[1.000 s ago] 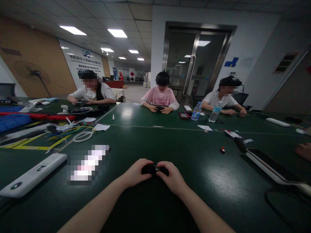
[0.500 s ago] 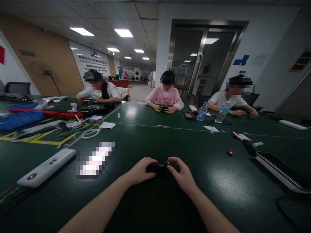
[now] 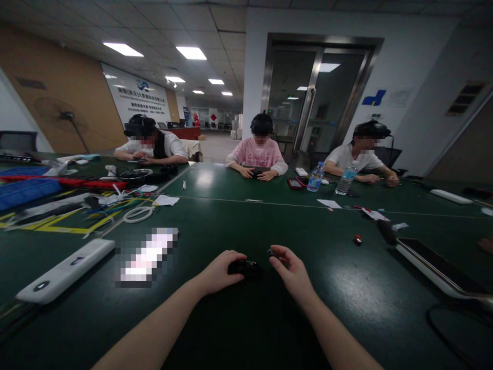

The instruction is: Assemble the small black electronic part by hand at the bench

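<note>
Two bare hands low and central on the dark green table point(image 3: 246, 226). Left hand point(image 3: 221, 270) curled over one end of a small black device point(image 3: 243, 266), fingers closed on it, device resting on the tabletop just in front of the wearer. Right hand point(image 3: 290, 270) just beside the device but apart from it, thumb and forefinger pinched on a tiny dark part point(image 3: 270, 252), too small to identify. To the left, a long white bar point(image 3: 65, 270) lying flat, and near it a blurred-out pale patch point(image 3: 146, 255). Farther left, a coil of white cable point(image 3: 137, 214) among coloured wires and a blue tray point(image 3: 23, 186). To the right, a small red item point(image 3: 358, 239) alone on the table, and a long flat dark-topped device point(image 3: 435, 262). Across the table, three seated people with headsets, hands busy on their own items; two water bottles point(image 3: 315, 177) near the one on the right.
</note>
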Motion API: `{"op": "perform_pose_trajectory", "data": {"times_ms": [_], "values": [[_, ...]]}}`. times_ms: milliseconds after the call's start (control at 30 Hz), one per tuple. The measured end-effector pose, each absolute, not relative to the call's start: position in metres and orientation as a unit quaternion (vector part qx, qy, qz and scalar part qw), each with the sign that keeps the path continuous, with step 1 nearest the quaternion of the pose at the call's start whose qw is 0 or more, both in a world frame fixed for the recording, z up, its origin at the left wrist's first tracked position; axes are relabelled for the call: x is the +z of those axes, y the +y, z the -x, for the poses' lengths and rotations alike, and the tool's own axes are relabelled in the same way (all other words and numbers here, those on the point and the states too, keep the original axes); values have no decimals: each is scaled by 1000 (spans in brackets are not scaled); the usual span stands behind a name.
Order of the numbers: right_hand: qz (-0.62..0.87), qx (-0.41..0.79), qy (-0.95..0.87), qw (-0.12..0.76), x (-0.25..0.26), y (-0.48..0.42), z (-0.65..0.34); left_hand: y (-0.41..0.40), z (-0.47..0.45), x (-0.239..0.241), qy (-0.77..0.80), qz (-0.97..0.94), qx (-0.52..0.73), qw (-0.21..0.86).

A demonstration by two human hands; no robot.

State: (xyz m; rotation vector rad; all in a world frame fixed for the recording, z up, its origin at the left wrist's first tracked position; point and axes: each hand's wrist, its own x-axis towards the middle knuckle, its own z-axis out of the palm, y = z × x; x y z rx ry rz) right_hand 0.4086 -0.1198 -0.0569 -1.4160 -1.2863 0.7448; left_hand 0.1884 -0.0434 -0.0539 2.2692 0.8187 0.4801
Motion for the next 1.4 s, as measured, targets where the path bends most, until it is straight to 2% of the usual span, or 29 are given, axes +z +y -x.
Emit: {"op": "perform_pose_trajectory", "data": {"times_ms": [467, 1100, 1400], "values": [[595, 326, -510, 528, -65, -117, -418, -44, -189, -50, 313, -868, 179, 341], [593, 324, -547, 493, -56, -119, -405, -46, -190, -46, 316, -864, 180, 347], [604, 329, -593, 419, -51, -121, -389, -44, -189, -48, 309, -866, 186, 347]]}}
